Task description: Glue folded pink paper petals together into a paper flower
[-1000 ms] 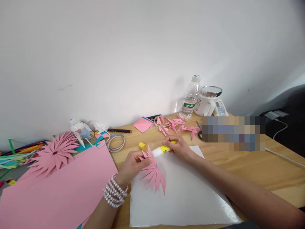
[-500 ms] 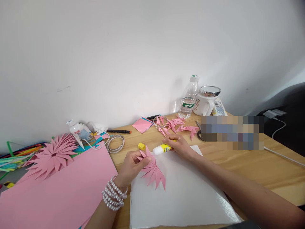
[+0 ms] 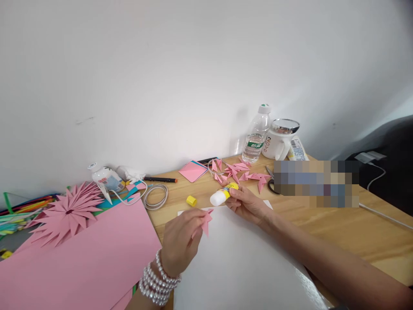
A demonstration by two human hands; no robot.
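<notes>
My left hand (image 3: 182, 237), with pearl bracelets on the wrist, is closed around a pink folded-paper piece (image 3: 207, 221). Only a few of its points stick out past the fingers; the hand hides the rest. My right hand (image 3: 247, 202) grips a yellow and white glue stick (image 3: 225, 194), its white end tilted down to the left. A small gap separates the glue stick from the paper piece. Both hands are above a white board (image 3: 238, 258). The yellow glue cap (image 3: 191, 201) lies on the wooden table beyond my left hand.
Pink folded units (image 3: 237, 171) lie at the back beside scissors (image 3: 271, 183). A water bottle (image 3: 256, 135) and a white mug (image 3: 279, 140) stand behind. On the left are a pink paper star (image 3: 69, 211), pink sheets (image 3: 87, 262), a coiled cable (image 3: 155, 196) and a white bottle (image 3: 105, 176).
My left hand has turned over, so the pink paper fan is now mostly hidden behind it. The glue stick has been drawn up and away from the paper, its barrel now more exposed.
</notes>
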